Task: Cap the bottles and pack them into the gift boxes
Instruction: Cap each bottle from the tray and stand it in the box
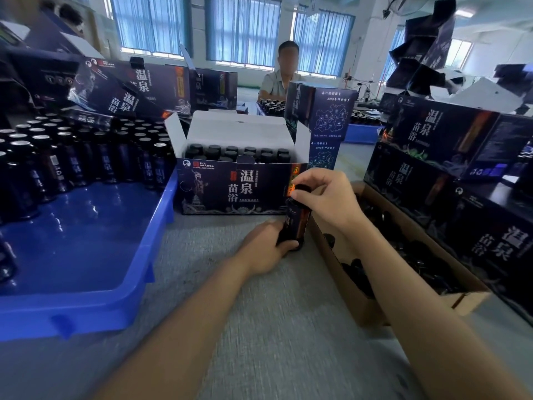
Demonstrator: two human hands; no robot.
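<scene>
Cap [302, 188] partly behind right hand [326, 202]

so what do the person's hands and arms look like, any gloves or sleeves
Both the left hand and the right hand are bare, with no gloves. The forearms are uncovered as far as the frame shows. No sleeve, watch, bracelet or ring is visible.

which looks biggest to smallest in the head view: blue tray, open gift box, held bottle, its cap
1. blue tray, though being nearest the camera enlarges it
2. open gift box
3. bottle
4. cap
</scene>
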